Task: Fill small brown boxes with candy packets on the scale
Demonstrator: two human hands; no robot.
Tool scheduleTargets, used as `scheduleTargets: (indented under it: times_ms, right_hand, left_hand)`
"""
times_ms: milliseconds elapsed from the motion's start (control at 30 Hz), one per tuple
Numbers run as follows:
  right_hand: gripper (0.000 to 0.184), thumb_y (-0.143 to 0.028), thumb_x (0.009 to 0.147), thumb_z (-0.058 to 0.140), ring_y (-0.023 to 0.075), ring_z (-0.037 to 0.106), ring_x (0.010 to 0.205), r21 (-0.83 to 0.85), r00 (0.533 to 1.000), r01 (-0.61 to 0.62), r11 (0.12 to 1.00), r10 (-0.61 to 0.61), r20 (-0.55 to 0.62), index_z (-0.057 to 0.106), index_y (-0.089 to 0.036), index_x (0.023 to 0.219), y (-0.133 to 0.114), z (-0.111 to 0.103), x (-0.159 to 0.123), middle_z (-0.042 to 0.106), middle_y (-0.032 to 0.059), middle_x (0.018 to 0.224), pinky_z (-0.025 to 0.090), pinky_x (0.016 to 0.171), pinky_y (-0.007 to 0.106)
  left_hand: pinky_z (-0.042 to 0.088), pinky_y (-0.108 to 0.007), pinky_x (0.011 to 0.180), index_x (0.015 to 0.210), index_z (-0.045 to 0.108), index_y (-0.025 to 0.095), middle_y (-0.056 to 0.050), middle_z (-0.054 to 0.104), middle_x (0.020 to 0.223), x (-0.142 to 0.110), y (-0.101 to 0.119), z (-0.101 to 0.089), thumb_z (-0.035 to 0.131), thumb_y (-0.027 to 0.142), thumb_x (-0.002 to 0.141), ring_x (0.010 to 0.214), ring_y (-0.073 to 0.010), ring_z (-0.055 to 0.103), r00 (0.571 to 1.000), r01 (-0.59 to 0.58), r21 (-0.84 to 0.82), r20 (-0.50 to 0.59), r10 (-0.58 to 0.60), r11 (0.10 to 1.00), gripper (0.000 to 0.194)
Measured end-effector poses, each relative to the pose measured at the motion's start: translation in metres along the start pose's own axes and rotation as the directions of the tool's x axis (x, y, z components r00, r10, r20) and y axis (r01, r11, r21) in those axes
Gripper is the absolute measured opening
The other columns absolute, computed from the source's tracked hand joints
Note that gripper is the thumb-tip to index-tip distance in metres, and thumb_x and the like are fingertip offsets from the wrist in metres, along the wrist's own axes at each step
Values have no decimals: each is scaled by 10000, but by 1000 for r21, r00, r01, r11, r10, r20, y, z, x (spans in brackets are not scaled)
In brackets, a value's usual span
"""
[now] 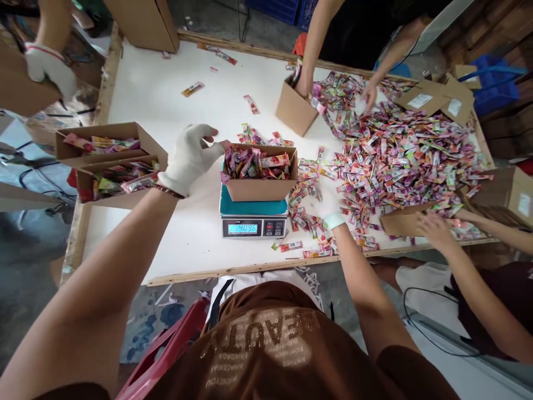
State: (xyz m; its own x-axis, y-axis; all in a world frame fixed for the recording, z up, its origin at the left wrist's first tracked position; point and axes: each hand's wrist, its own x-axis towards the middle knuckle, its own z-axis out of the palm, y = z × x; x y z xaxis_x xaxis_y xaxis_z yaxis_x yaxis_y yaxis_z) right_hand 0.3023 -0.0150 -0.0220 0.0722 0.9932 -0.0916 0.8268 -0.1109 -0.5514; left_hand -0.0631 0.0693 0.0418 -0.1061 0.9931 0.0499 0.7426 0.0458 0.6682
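A cardboard box [259, 190] full of small wrapped sachets [254, 162] stands on a digital scale [255, 226] with a teal top and a lit display. My left hand [189, 155], in a white glove with bare fingertips, is at the box's upper left corner. Its fingers are apart and hold nothing; whether the thumb tip touches the box I cannot tell. To the right of the scale, my right hand [325, 203], also in a white glove, is low over loose sachets [300, 194]. Motion blurs its fingers, so any sachet in them cannot be made out.
A large sachet pile [400, 161] covers the table's right side. Two filled boxes [114, 161] stand at the left edge. Across the table, a co-worker's hand [305, 83] reaches into another box [295, 108]. More co-workers' hands are at right and upper left, near flattened cardboard [437, 100].
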Motion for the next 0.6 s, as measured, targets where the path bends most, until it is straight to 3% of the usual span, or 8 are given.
scheduleTargets:
  times_ms: [100,167,233,300,400,500,600]
  right_hand:
    - [387,-265,983,634,274,597,1355,105,977,199,974,-189,-102,683,-192,1361,-15,-3,20,673,130,1414,465,1201,477]
    - [358,-263,971,632,270,615,1330,151,916,386,910,-359,-177,712,-202,1315,-35,-2,29,700,121,1370,463,1206,481]
    - [309,-256,967,635,264,641,1285,160,864,497,853,-468,-188,735,-213,1256,-59,2,36,723,109,1318,478,1189,471]
    - [274,-236,962,637,258,661,1241,176,837,546,819,-522,-163,743,-208,1214,-81,8,42,735,108,1281,501,1162,453]
    - [259,-224,968,630,255,659,1234,222,804,595,773,-575,-151,737,-196,1203,-105,16,51,732,113,1281,513,1146,445]
    - [249,-225,978,623,251,648,1245,249,798,601,759,-590,-127,732,-209,1201,-120,24,61,727,98,1286,511,1149,452]
    - [279,-182,947,642,259,655,1228,241,821,559,793,-570,-28,727,-192,1213,-136,37,72,721,103,1277,508,1153,467]
  left_hand:
    - [472,-306,880,934,784,120,-110,710,1059,7,18,1,642,307,906,902,-162,551,991,-132,114,42,128,985,237]
    - [478,-323,879,1013,779,130,-119,702,1112,5,25,-2,607,335,928,931,-179,567,989,-149,177,36,145,973,280]
    - [486,-351,873,1207,733,137,-132,698,1180,3,28,-4,621,400,918,959,-211,586,995,-94,259,37,87,961,407]
    - [493,-376,870,1277,701,134,-142,716,1159,4,27,-4,619,407,905,967,-243,601,994,-45,314,111,10,948,469]
    - [493,-384,846,1105,764,143,-140,747,1041,7,23,-3,547,339,917,919,-252,620,978,-58,307,207,-7,950,347]
    - [486,-386,805,1004,780,163,-142,741,978,10,21,0,546,396,929,878,-253,628,987,-51,315,159,0,948,338]
    - [475,-386,760,944,768,163,-144,714,902,8,28,1,596,435,899,846,-262,621,981,6,416,173,-86,909,325]
